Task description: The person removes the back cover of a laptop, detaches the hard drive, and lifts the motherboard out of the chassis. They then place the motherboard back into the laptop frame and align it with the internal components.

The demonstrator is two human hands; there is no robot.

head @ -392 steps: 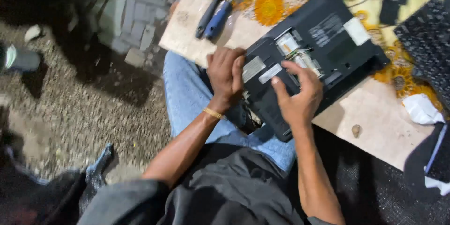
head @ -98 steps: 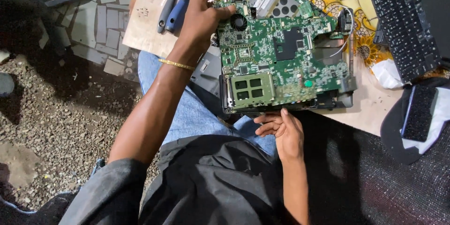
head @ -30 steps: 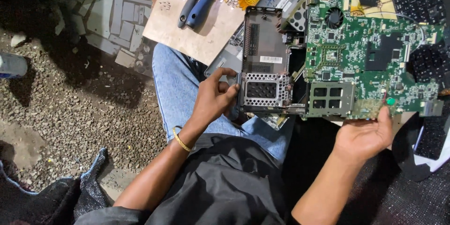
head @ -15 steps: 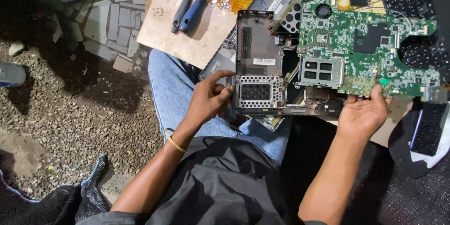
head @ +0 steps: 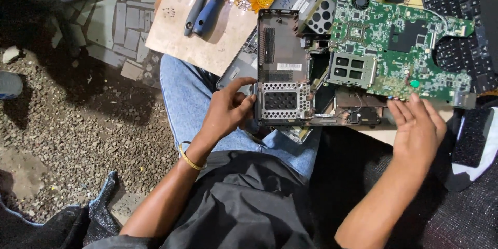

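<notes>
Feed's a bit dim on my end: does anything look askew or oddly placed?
Yes: the green circuit board is out of the laptop base, lying partly over the keyboard. The base juts off the wooden board.

One head-worn camera, looking steeply down over the person's lap.

The view faces down and slightly forward from close range: the dark shirt and jeans fill the bottom middle, the hands (head: pixel 228 111) sit at mid-frame, the desk (head: pixel 171 36) with the circuit board (head: pixel 394 46) runs along the top, and gravel ground (head: pixel 78 135) fills the left side. No second view shares the scene.
</notes>
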